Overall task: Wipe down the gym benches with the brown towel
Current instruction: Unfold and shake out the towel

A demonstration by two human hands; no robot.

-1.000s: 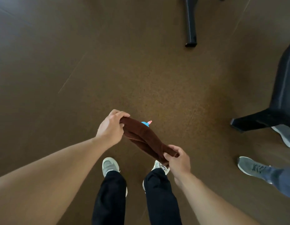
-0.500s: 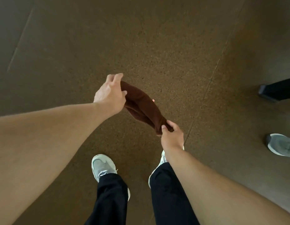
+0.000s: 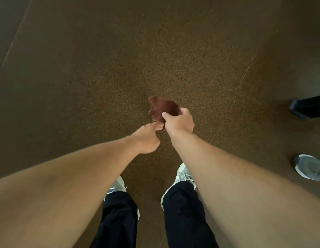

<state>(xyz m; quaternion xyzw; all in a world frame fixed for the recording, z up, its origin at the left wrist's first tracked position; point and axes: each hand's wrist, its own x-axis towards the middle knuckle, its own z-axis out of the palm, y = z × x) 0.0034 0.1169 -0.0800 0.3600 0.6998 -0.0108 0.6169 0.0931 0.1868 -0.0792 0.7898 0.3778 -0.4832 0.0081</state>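
Note:
The brown towel (image 3: 162,107) is bunched into a small wad in front of me, above the floor. My right hand (image 3: 178,120) is closed around it, and the wad sticks out past the fingers. My left hand (image 3: 146,138) sits just below and to the left, its fingertips touching the towel's lower edge under the right hand; whether it grips the cloth is unclear. No bench seat is in view.
Speckled brown rubber floor (image 3: 119,59) fills the view, with seams running diagonally. A black bench foot (image 3: 306,107) pokes in at the right edge. Below it is another person's grey shoe (image 3: 311,167). My own legs and pale shoes are at the bottom.
The towel was stretched between my two hands; now it is gathered into a wad in my right hand. My left hand has let go of its far end and come in beside the right.

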